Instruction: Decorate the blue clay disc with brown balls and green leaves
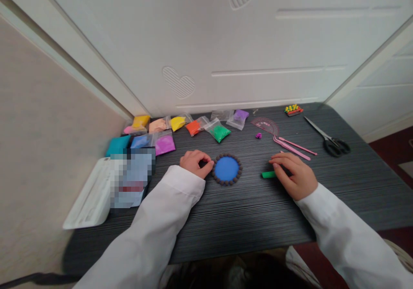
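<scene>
A blue clay disc point(227, 168) edged with small dark brown balls lies flat on the dark table. At its left rim is my left hand point(195, 163), thumb and index finger pinched together; anything between the tips is too small to make out. To the right of the disc, my right hand point(295, 175) rests partly over a green clay strip point(268, 174), whose left end shows. Its thumb and fingertips are drawn close together, and what they hold, if anything, is hidden. Beyond that hand lies a small purple clay piece point(258, 136).
Bags of coloured clay, including a green one point(220, 132) and a magenta one point(164, 144), line the back and left. Pink tools point(293, 147), a protractor point(266, 125), scissors point(329, 140) and a small yellow-and-red piece point(293, 110) lie right. A white tray point(92, 194) sits left.
</scene>
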`<state>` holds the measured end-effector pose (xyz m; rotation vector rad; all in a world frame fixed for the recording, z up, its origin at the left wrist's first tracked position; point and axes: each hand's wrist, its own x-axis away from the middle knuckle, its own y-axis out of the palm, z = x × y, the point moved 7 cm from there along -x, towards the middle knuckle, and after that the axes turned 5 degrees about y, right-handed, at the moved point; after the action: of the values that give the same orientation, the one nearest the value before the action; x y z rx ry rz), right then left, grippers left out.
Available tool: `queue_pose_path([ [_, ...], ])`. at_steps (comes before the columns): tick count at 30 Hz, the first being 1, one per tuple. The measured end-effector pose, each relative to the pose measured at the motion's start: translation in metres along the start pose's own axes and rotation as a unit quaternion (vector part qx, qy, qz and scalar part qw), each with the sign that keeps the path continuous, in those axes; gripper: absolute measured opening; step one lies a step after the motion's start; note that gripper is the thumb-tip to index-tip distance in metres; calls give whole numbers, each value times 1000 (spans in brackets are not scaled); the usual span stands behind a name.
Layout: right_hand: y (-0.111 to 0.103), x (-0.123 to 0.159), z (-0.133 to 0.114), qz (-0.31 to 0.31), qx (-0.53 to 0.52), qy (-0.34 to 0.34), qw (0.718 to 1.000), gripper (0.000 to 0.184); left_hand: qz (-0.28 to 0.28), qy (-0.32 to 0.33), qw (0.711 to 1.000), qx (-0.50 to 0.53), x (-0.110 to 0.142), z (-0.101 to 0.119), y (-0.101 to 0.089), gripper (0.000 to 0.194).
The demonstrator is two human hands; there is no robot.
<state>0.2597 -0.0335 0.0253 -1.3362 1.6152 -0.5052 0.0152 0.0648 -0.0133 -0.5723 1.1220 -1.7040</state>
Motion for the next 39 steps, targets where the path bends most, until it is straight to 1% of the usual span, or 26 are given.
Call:
queue_pose_path([
  [6, 0, 1, 1, -1, -1, -1, 1000, 16, -29, 3, 1000, 8, 1, 0, 0, 19],
  [12, 1, 0, 0, -8, 3, 4, 1000, 16, 11, -15, 1000, -16, 2, 3, -2, 15],
  [23, 1, 1, 0, -8, -2, 6, 1000, 16, 29, -20, 999, -14, 3, 6, -3, 12],
  [29, 0, 1, -1, -4, -5, 6, 1000, 16, 76, -9, 997, 9, 3, 9, -6, 14],
  [39, 1, 1, 1, -10, -14, 3, 1000, 17, 73, -15, 997, -26, 3, 21, -2, 14],
])
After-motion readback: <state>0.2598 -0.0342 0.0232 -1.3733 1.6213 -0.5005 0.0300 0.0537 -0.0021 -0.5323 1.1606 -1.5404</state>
